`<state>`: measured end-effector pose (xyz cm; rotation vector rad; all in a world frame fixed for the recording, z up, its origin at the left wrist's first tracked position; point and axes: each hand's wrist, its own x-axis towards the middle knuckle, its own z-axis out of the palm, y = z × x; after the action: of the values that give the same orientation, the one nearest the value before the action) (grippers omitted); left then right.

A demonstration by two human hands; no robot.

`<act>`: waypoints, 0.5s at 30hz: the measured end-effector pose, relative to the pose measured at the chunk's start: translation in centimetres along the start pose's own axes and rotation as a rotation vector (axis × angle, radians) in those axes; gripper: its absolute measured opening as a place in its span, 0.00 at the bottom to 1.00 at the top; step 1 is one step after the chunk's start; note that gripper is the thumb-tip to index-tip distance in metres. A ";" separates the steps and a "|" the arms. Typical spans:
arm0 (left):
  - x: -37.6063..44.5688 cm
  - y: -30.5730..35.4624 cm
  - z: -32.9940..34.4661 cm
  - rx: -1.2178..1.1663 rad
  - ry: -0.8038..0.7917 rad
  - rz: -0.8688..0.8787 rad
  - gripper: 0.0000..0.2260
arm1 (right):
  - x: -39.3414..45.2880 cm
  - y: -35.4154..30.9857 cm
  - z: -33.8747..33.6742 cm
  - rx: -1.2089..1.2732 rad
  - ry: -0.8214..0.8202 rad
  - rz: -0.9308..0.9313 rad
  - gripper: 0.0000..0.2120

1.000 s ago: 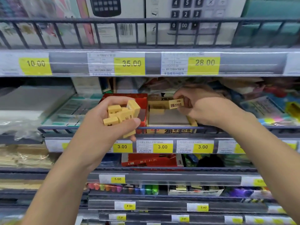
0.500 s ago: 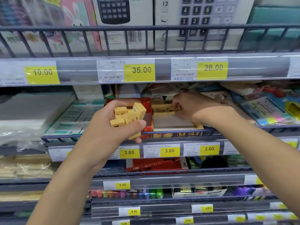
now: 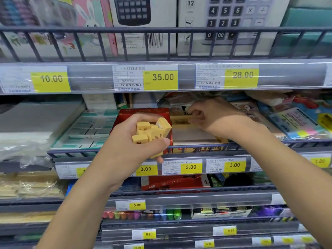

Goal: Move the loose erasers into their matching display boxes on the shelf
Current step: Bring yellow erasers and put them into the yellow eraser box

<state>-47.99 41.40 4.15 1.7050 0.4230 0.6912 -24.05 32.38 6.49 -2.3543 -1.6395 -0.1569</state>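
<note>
Left hand (image 3: 136, 141) gripped a bunch of yellow erasers (image 3: 150, 131) yet to go, right hand (image 3: 213, 117) apparently pinched one inside the yellow box (image 3: 197, 139).

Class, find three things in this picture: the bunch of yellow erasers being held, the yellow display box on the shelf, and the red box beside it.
yellow erasers (image 3: 150, 132): head view, middle of the bunch.
yellow display box (image 3: 197, 149): head view, printed front wall.
red box (image 3: 143, 112): head view, top rear flap.

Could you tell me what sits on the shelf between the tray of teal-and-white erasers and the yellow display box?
In the head view, a red display box stands between the teal-and-white eraser tray and the yellow display box, partly hidden by the left hand gripping yellow erasers.
</note>
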 end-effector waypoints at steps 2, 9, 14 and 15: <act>0.0 0.1 0.2 0.019 0.008 -0.010 0.14 | -1.8 -1.4 -0.5 0.457 0.026 -0.139 0.11; 0.1 0.1 0.5 0.009 -0.025 -0.044 0.16 | -4.2 -4.2 -0.9 0.887 -0.067 -0.372 0.16; 0.1 -0.2 0.0 -0.153 0.037 -0.065 0.17 | -4.6 -3.0 -0.4 1.147 -0.047 -0.308 0.15; 0.1 -0.2 -0.2 -0.164 0.044 -0.065 0.17 | -4.7 -2.9 -0.2 1.177 -0.048 -0.282 0.16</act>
<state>-48.02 41.66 4.02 1.5175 0.4383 0.6983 -28.38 29.06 5.99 -1.2364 -1.4399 0.6395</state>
